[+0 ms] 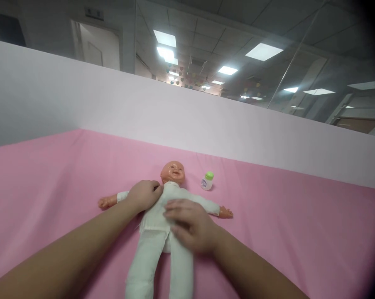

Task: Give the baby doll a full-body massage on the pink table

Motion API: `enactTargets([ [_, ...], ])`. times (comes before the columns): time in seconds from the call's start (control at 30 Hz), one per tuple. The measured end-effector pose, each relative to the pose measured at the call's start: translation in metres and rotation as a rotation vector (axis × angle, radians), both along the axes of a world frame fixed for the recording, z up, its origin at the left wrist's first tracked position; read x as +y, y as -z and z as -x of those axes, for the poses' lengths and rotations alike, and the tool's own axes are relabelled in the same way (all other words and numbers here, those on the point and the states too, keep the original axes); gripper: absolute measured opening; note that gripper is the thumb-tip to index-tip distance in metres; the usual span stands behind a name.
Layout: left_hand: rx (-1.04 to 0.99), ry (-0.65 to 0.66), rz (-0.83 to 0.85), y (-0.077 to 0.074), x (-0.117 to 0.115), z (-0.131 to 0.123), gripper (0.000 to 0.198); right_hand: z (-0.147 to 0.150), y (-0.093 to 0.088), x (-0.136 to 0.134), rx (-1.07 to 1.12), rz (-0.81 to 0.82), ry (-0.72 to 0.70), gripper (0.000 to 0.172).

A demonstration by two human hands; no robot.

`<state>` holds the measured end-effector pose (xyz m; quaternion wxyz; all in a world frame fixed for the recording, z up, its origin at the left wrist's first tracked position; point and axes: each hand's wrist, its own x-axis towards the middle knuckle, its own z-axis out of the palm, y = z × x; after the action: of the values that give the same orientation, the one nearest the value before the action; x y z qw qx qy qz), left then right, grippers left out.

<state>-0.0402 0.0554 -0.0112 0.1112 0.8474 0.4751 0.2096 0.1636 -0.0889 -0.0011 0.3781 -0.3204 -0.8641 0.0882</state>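
A baby doll with a hard plastic head and a white cloth body lies on its back, arms stretched out to both sides. My left hand is closed around its shoulder on the left side of the view, the thumb against the upper chest. Across the doll's belly hovers or rests my right hand, slightly blurred, with its fingers apart and nothing held in them. Whether those fingertips press on the cloth, I cannot tell. Near the doll's head stands a small clear bottle with a green cap and a printed label.
A pink sheet with soft folds covers the surface under the doll. Behind it runs a low white partition, with glass above. Ceiling lights and a doorway show in the background.
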Motion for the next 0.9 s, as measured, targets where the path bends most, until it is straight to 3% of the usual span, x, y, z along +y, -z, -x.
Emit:
enactTargets([
  [0.07, 0.001, 0.007, -0.007, 0.002, 0.001, 0.0, 0.043, 0.012, -0.004, -0.012, -0.008, 0.028, -0.164, 0.038],
  [0.17, -0.003, 0.007, -0.011, 0.003, 0.001, -0.001, 0.043, 0.021, -0.003, -0.019, -0.117, 0.084, -0.214, 0.045],
  [0.4, -0.004, 0.004, 0.025, 0.001, 0.0, -0.003, 0.043, -0.004, -0.004, 0.006, -0.349, 0.294, 0.04, 0.067],
  [0.73, -0.011, 0.045, 0.048, 0.0, 0.001, 0.001, 0.039, -0.03, -0.003, 0.024, -0.175, 0.394, 0.377, 0.061],
  [0.9, -0.013, 0.032, 0.017, -0.001, -0.001, 0.001, 0.039, -0.037, -0.005, 0.031, -0.211, 0.434, 0.522, 0.047],
])
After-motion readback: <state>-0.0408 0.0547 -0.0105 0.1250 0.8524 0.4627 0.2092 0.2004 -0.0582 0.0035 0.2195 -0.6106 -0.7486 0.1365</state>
